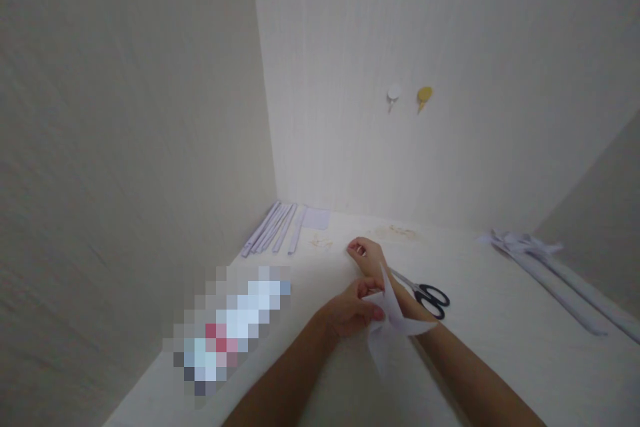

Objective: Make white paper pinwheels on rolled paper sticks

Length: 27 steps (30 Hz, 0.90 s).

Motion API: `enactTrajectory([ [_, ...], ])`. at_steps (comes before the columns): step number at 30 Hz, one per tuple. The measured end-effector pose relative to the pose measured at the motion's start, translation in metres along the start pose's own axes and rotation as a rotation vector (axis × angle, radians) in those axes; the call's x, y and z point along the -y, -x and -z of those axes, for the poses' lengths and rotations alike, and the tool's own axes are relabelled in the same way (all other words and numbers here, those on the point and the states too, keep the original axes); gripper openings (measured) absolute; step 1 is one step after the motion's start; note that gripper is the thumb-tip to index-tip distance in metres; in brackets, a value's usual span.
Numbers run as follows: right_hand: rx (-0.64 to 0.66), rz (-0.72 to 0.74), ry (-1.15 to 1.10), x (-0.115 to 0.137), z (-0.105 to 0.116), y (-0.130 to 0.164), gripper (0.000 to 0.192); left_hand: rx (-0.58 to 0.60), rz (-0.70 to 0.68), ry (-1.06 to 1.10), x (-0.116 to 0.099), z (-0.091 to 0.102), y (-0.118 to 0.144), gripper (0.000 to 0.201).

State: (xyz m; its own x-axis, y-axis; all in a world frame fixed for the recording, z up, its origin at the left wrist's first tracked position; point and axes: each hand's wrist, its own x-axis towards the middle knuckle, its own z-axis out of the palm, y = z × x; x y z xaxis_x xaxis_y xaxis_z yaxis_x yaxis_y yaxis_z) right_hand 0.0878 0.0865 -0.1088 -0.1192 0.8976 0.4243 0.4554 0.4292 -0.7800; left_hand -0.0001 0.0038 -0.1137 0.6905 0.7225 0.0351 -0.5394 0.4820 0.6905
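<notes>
My left hand [353, 310] pinches a white paper pinwheel [395, 321] near its middle, its pointed blades spreading to the right. Beyond it, my right hand [369, 257] is stretched forward over the white table with its fingers curled together; whatever they may hold is too small to make out. Small piles of thin tan pieces, perhaps rubber bands, lie close to this hand, one on the left [320, 242] and one behind [397, 232]. Scissors with black handles [431, 300] rest beside my right forearm, their blades partly hidden by it.
Several folded paper strips [270, 230] lie at the back left, next to a square paper sheet [316, 218]. At the right are paper pinwheels [525, 243] with long paper sticks [555, 290]. A blurred-out object [240, 327] is at the left. Two hooks [425, 95] hang on the wall.
</notes>
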Motion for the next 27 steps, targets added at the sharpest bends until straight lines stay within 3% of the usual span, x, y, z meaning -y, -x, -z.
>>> enactTrajectory([
  [5, 0.123, 0.101, 0.102, -0.007, -0.032, -0.025, 0.009, 0.022, -0.010, 0.052, -0.003, -0.004, 0.000, 0.039],
  [12, 0.245, 0.164, 0.160, -0.013, -0.041, -0.032, 0.012, -0.015, 0.013, 0.093, -0.003, -0.001, -0.004, 0.041],
  [18, 0.203, 0.170, 0.127, -0.012, -0.043, -0.028, 0.009, -0.010, 0.041, 0.084, -0.002, 0.001, -0.005, 0.046],
  [27, 0.019, 0.109, -0.056, -0.007, -0.040, -0.020, 0.012, -0.022, 0.000, 0.062, -0.002, 0.002, -0.004, 0.044],
])
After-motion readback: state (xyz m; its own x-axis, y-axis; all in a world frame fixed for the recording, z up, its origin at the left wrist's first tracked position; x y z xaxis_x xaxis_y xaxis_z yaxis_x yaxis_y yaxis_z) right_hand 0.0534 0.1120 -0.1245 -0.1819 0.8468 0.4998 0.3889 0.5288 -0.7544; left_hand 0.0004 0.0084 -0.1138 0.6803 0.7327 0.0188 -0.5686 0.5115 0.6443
